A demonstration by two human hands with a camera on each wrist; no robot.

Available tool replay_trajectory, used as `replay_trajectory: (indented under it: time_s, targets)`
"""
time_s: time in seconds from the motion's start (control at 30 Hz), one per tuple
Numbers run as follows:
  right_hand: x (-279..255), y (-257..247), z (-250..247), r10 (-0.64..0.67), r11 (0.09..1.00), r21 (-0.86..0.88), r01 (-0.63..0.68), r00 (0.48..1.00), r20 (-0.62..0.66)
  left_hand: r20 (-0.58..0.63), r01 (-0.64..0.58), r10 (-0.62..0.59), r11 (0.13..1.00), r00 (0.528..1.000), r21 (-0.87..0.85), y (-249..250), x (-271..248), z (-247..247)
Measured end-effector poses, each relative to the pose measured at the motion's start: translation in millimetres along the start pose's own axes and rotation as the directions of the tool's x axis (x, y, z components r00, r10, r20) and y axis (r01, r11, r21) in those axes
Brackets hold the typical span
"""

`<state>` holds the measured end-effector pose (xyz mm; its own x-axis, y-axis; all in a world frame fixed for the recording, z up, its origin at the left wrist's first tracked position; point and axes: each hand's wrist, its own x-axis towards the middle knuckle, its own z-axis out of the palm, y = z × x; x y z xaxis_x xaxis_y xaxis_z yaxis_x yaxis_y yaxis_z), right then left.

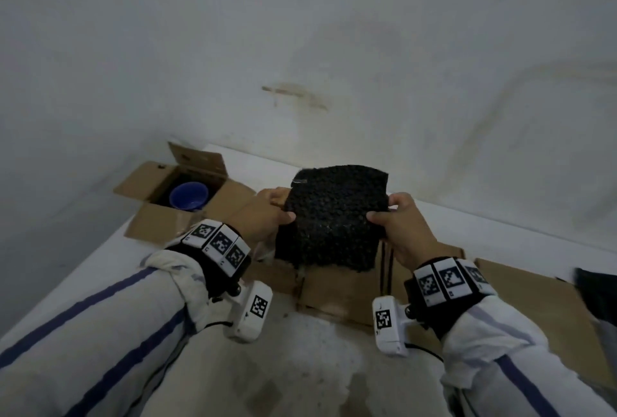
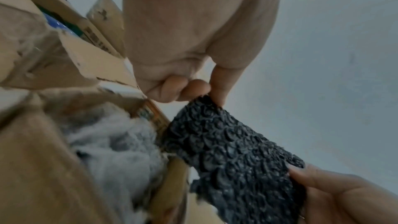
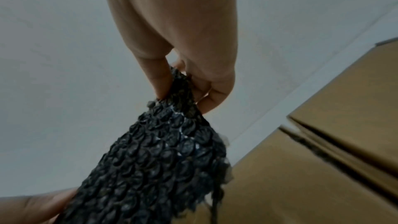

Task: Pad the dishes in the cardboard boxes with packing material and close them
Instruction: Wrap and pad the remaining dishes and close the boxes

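A black bubble-wrap sheet (image 1: pixel 334 216) is held up in the air over the near cardboard box (image 1: pixel 337 293). My left hand (image 1: pixel 273 213) pinches its left edge and my right hand (image 1: pixel 392 216) pinches its right edge. The left wrist view shows the bubble-wrap sheet (image 2: pixel 232 147) stretched between the left hand (image 2: pixel 193 89) and the right hand (image 2: pixel 312 181), with grey fluffy padding (image 2: pixel 116 144) inside the box below. In the right wrist view the right hand (image 3: pixel 185 88) grips the sheet (image 3: pixel 163 164). A second open box (image 1: pixel 157 213) at the far left holds a blue bowl (image 1: pixel 189 196).
The boxes stand on a white table (image 1: pixel 110 269) set against a pale wall (image 1: pixel 300 49). A flat cardboard flap (image 1: pixel 521 313) spreads to the right of the near box. A dark object (image 1: pixel 597 293) shows at the right edge.
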<state>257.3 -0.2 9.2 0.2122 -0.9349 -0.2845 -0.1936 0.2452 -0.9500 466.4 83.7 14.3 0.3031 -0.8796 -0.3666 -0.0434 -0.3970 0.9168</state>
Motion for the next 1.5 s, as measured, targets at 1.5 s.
replay_trajectory:
  time_s: [1.5]
  targets:
    - [37.5,22.9,145.1,0.314,-0.218,-0.822,0.527,0.835,0.452,0.462,-0.448,0.073,-0.151,0.884,0.881,-53.8,52.9,-46.3]
